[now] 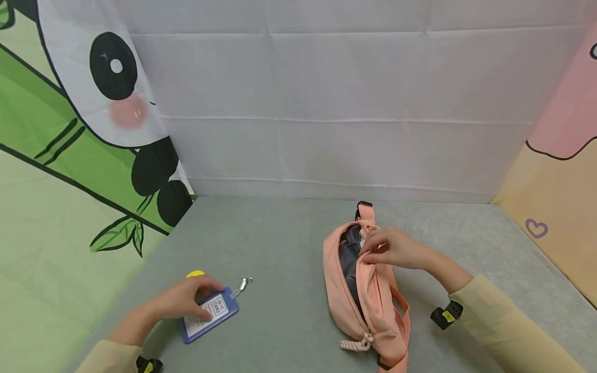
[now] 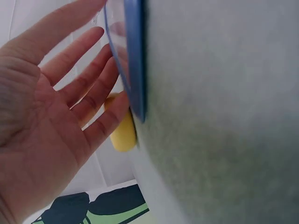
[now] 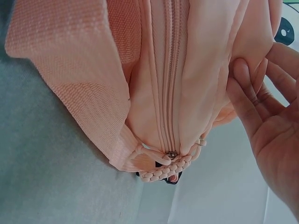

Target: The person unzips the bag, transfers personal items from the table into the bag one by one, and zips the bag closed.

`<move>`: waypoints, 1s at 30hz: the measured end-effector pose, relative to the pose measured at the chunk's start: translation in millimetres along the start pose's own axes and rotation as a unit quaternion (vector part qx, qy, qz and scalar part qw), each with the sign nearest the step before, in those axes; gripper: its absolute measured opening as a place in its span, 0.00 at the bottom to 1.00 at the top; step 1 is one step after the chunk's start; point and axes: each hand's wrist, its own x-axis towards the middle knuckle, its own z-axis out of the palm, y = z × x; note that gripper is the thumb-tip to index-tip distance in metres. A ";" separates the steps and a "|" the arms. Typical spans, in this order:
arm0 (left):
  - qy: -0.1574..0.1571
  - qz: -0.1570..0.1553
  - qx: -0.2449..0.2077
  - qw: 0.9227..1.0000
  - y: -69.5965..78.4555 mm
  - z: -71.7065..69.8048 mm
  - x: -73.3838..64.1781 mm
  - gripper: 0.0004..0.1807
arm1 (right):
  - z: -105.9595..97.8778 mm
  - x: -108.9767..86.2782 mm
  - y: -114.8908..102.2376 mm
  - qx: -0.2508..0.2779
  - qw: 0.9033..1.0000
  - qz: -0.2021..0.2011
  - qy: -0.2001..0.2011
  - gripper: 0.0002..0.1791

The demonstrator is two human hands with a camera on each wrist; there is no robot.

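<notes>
My left hand (image 1: 186, 299) reaches over a blue ID card holder (image 1: 205, 317) that lies on the table. Its fingers are spread and only slightly bent, with the fingertips at the holder's edge. A metal clip (image 1: 244, 283) extends from the holder's upper end. On the right, a peach-coloured sling bag (image 1: 337, 280) has its main opening unzipped, showing a dark lining (image 1: 350, 259). My right hand (image 1: 394, 247) pinches the fabric at the right edge of that opening between thumb and fingers. A second zipper (image 3: 170, 74) runs along the bag in the right wrist view.
A yellow object (image 2: 124, 133) sits just beyond the left hand, mostly hidden by it in the head view. The bag's braided zipper pull (image 1: 356, 344) rests at its near end. A white cloth wall (image 1: 326, 103) stands behind the grey table (image 1: 280, 248).
</notes>
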 end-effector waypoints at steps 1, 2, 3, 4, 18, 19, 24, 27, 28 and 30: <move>-0.001 0.004 -0.002 1.000 0.9 0.2 0.1 0.31 | 0.5 0.0 -0.3 -0.001 1.000 -0.001 0.001 0.05; -0.001 0.006 -0.005 1.000 1.4 0.3 0.3 0.31 | 1.0 -0.1 -0.6 -0.002 1.000 -0.002 0.002 0.05; -0.003 0.009 -0.011 1.000 1.8 0.3 0.7 0.31 | 1.4 -0.2 -0.8 -0.001 1.000 -0.003 0.003 0.05; -0.005 0.009 -0.015 1.000 2.1 0.1 1.1 0.32 | 1.7 -0.5 -1.5 -0.001 1.000 -0.004 0.003 0.05; -0.051 0.005 -0.041 0.998 0.7 -1.9 4.6 0.30 | 6.6 -2.9 -6.2 -0.004 1.000 0.012 0.007 0.06; -0.049 0.012 -0.041 0.998 0.2 -1.9 4.5 0.28 | 6.8 -2.9 -5.8 -0.003 1.000 0.014 0.007 0.06; -0.043 0.037 -0.051 0.997 -3.4 -3.2 4.3 0.21 | 7.4 -2.8 -4.4 -0.002 1.000 0.015 0.007 0.06; -0.053 0.031 -0.068 0.996 -3.6 -5.3 5.7 0.18 | 6.9 -2.8 -4.1 -0.004 1.000 0.004 0.010 0.06; -0.057 0.027 -0.075 0.995 -2.8 -6.4 6.5 0.16 | 6.6 -2.9 -4.0 -0.004 1.000 0.000 0.012 0.06; -0.064 0.025 -0.083 0.994 -0.5 -9.3 8.9 0.12 | 5.5 -3.5 -4.0 -0.001 1.000 -0.010 0.015 0.07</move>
